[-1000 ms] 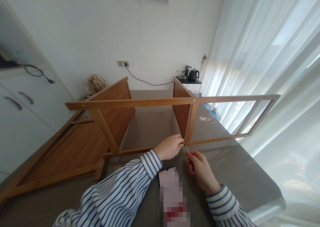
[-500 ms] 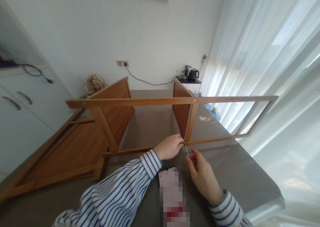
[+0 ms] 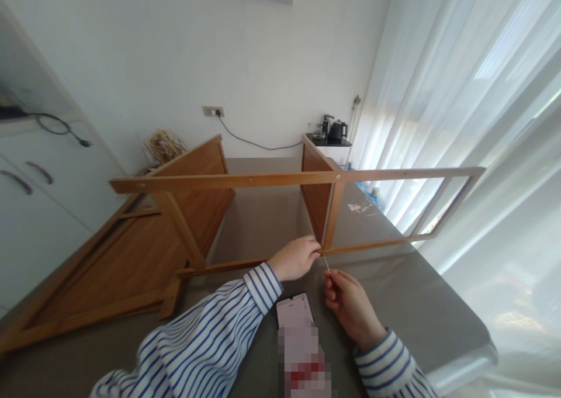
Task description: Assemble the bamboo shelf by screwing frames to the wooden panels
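A wooden frame (image 3: 228, 181) with two upright panels behind it stands on the grey table. My left hand (image 3: 295, 259) is closed around its lower rail, at the joint where a crosspiece (image 3: 333, 214) meets it. My right hand (image 3: 350, 301) is just below and to the right, closed, with thumb and fingers pinching a thin metal hex key (image 3: 326, 263). The key's upper end reaches the joint beside my left fingertips; its lower end is hidden in my right hand. A phone (image 3: 294, 311) lies on the table between my forearms, its screen partly blurred.
Another wooden panel (image 3: 105, 269) lies at the left on the grey table (image 3: 429, 304). White scraps (image 3: 360, 208) are on the table beyond the rail. A black kettle (image 3: 338, 130) stands on a far cabinet. Sheer curtains (image 3: 495, 123) hang at the right, near the frame's end.
My right hand's fingers have closed from a loose, spread pose into a tight pinch on the hex key, and the hand has turned. My left hand stays on the rail.
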`<state>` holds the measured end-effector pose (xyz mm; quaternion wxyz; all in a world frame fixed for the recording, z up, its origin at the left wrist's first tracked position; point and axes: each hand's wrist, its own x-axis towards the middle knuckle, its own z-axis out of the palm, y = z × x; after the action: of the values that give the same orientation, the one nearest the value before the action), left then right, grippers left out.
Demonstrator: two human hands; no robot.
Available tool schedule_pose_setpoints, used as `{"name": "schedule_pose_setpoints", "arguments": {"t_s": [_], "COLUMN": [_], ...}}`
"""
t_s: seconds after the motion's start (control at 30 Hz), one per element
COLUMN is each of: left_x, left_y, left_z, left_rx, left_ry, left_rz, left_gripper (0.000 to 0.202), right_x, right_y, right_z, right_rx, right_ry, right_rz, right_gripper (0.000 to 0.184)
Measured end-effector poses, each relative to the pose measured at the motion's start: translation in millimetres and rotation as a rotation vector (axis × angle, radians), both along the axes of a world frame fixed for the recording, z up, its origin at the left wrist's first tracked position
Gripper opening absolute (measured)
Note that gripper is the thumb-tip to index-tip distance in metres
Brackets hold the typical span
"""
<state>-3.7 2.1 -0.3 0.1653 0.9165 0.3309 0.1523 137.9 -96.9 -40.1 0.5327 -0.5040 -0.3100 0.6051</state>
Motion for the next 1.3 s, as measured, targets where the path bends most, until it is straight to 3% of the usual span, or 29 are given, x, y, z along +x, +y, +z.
{"name": "schedule_pose_setpoints", "arguments": {"t_s": [0.2,0.27,0.37,0.43,0.5,0.57,0.67,0.73,0.9,0.97,1.13,1.3], "left_x": [0,0,0,0,0,0,1,1,1,1,1,1], "left_y": [1,0,0,0,1,1,1,1,0,0,0,0], "left_z": [-1.5,-1.4,-1.1,-1.2,-1.6,-1.9,-1.4,-0.5,1.4,1.6,2.6,3.1], "left_rx": [0.004,0.001,0.000,0.005,0.010,0.011,0.006,-0.001,-0.012,-0.012,-0.016,-0.026], "left_ry": [-0.018,-0.021,-0.019,-0.017,-0.017,-0.022,-0.031,-0.032,-0.028,-0.032,-0.039,-0.033], "left_rz": [0.003,0.003,0.001,0.001,0.004,0.004,0.002,0.001,0.001,0.004,0.006,0.012], "left_gripper": [0.023,0.023,0.024,0.023,0.023,0.024,0.024,0.025,0.025,0.025,0.025,0.025], "right_x": [0,3,7,9,10,9,5,2,-5,-6,-9,-7], "right_y": [1,-2,-8,-11,-11,-11,-8,-5,1,3,4,0], "right_z": [-3.1,-3.0,-2.6,-2.9,-3.9,-5.1,-5.4,-4.1,0.6,1.6,0.3,-1.3], "right_rx": [0.017,0.126,0.402,0.515,0.561,0.574,0.514,0.419,0.076,-0.007,-0.008,0.075], "right_ry": [-0.072,-0.372,-1.091,-1.450,-1.657,-1.720,-1.586,-1.341,-0.283,-0.005,0.094,-0.241], "right_rz": [-0.015,-0.050,-0.098,-0.078,-0.043,-0.031,-0.023,-0.033,-0.074,-0.077,-0.095,-0.116], "right_gripper": [0.028,0.029,0.026,0.021,0.020,0.020,0.023,0.024,0.024,0.027,0.029,0.042]}}
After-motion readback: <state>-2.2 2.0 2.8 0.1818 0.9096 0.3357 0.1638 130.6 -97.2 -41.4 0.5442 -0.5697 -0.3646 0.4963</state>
